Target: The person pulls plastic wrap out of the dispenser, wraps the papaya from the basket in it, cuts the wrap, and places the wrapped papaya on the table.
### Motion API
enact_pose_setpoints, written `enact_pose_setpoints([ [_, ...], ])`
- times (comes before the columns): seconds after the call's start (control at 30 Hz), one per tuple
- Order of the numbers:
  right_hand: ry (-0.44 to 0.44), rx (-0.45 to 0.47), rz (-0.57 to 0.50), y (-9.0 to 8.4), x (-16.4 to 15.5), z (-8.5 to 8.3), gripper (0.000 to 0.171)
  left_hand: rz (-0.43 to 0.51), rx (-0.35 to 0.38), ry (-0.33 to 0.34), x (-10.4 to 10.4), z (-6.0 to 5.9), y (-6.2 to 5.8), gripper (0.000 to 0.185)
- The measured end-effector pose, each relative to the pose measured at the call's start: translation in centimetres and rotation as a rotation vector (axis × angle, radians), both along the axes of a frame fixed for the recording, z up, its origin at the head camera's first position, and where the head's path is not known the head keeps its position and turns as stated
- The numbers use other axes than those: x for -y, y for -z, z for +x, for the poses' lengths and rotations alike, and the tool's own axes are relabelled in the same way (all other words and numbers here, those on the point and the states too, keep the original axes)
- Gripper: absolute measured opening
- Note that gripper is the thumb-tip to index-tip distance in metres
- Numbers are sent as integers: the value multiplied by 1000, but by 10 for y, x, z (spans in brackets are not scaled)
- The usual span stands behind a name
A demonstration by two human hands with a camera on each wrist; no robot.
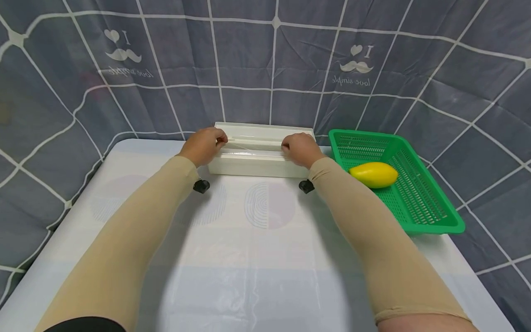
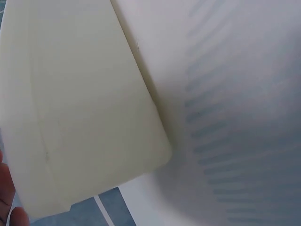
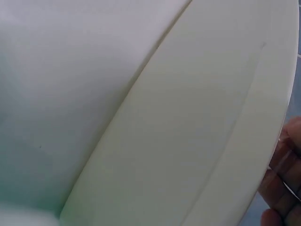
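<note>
A long white cling film dispenser box [image 1: 261, 167] lies across the far end of the table with its lid raised at the back. My left hand [image 1: 204, 145] is over its left end, thumb and fingertips pinching the clear cling film [image 1: 249, 147]. Over the right end, my right hand [image 1: 302, 148] has its fingers curled and pinches the film as well. In the left wrist view the box's side [image 2: 84, 108] hides most of the left fingers [image 2: 5, 188]. The right wrist view shows the right fingers [image 3: 284, 174] bent behind the box's edge, with a shiny strip between them.
To the right stands a green plastic basket [image 1: 439, 226] with a smooth yellow fruit [image 1: 375, 174] in it. A pale patterned cloth covers the table [image 1: 253, 258]. Grey curtain [image 1: 244, 55] with white lines hangs behind and at both sides.
</note>
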State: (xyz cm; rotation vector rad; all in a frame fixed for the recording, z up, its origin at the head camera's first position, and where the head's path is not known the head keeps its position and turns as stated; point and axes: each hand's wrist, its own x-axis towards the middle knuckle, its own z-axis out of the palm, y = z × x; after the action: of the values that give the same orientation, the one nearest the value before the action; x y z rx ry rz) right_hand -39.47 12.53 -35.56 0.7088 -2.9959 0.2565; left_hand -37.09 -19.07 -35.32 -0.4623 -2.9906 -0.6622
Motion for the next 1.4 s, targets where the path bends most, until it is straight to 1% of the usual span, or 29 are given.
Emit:
enact_pose_setpoints([
  [0.07, -1, 31, -33, -1, -2, 1, 27, 15, -4, -14, 1, 1, 0, 21],
  [0.13, -11, 25, -36, -1, -4, 1, 26, 31, 1, -30, 2, 2, -1, 26],
  [0.23, -26, -20, -31, -2, -6, 2, 25, 44, -1, -53, 3, 2, -2, 29],
  [0.3, -31, -58, -31, -2, -6, 3, 24, 53, -5, -62, 4, 3, -3, 26],
  [0.37, -32, -76, -37, -4, -6, 4, 23, 72, -13, -71, 4, 3, -3, 21],
  [0.5, -46, -45, -21, -6, -9, 7, 22, 117, -17, -78, 5, 4, -6, 18],
  [0.57, -52, -21, -2, -5, -11, 7, 24, 122, -16, -77, 5, 4, -7, 19],
  [0.67, -57, -27, 28, -4, -16, 8, 31, 122, -11, -78, 5, 5, -9, 20],
  [0.73, -52, -48, 27, -3, -19, 9, 31, 120, -8, -79, 5, 6, -10, 20],
  [0.83, -50, -103, 29, -2, -24, 11, 27, 121, -4, -78, 4, 6, -11, 20],
  [0.9, -50, -144, 33, -2, -26, 11, 27, 120, -4, -78, 4, 7, -11, 20],
  [0.97, -51, -166, 29, -3, -27, 11, 27, 117, -2, -78, 4, 7, -11, 20],
  [1.1, -37, -141, -18, -4, -30, 10, 27, 110, -15, -74, 4, 7, -12, 20],
  [1.17, -28, -103, -42, -5, -32, 10, 27, 107, -31, -69, 4, 8, -12, 19],
  [1.3, -23, -59, -55, -6, -34, 9, 20, 110, -58, -63, 3, 9, -13, 19],
  [1.4, -34, -37, -54, -6, -35, 9, 23, 115, -67, -63, 2, 11, -14, 19],
])
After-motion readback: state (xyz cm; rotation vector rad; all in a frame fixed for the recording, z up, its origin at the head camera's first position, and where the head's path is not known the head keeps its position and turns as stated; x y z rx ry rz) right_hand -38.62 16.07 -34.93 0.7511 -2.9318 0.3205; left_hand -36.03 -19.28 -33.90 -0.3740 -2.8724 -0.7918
